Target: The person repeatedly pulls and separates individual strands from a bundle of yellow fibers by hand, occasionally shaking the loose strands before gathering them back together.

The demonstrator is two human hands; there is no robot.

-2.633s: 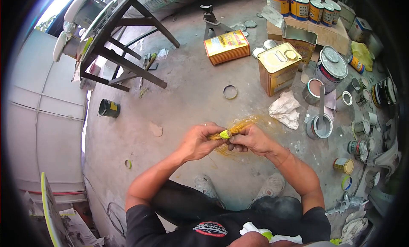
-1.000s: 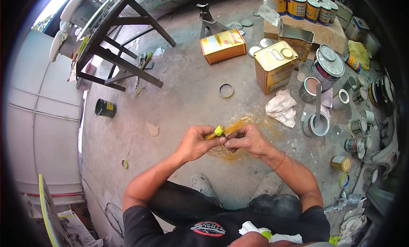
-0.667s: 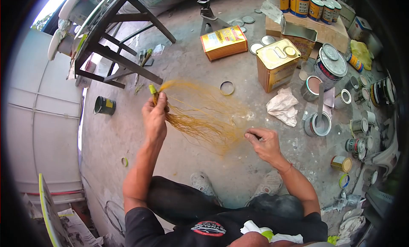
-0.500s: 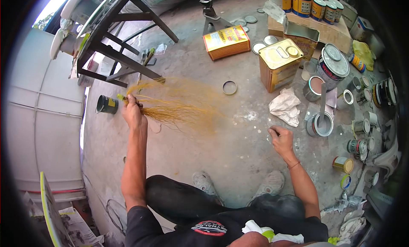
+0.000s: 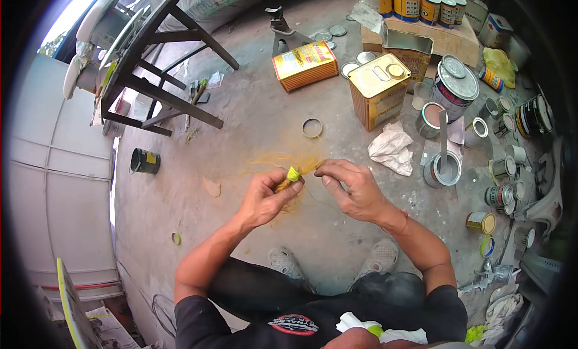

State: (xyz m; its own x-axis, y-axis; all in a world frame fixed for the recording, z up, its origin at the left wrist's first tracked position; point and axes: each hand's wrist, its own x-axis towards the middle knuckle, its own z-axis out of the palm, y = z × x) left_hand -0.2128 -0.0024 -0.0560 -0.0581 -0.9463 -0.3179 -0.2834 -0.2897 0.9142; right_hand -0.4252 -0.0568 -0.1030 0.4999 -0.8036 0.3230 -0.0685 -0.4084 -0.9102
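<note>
My left hand (image 5: 265, 195) is closed around a bundle of yellowish-brown bristles with a bright green band (image 5: 293, 174) at its top, in front of my body. Close on its right, my right hand (image 5: 355, 189) pinches some of the bristles (image 5: 308, 165) between thumb and fingers. Loose strands spread blurred over the grey floor behind and below the hands. A round metal ring or lid (image 5: 312, 128) lies on the floor beyond them. A crumpled white cloth (image 5: 391, 149) rests to the right of my right hand.
Two thinner tins (image 5: 305, 65) (image 5: 380, 90) stand or lie ahead. Paint cans, one an open grey can (image 5: 442, 169), crowd the right side. A dark can (image 5: 145, 161) is at left, below a dark metal stand (image 5: 162, 93). A green tape roll (image 5: 176, 238) lies near my left forearm.
My left hand has brought the bristle bundle from the far left to the middle. My right hand has moved left to meet it and now pinches bristles. The view has shifted slightly.
</note>
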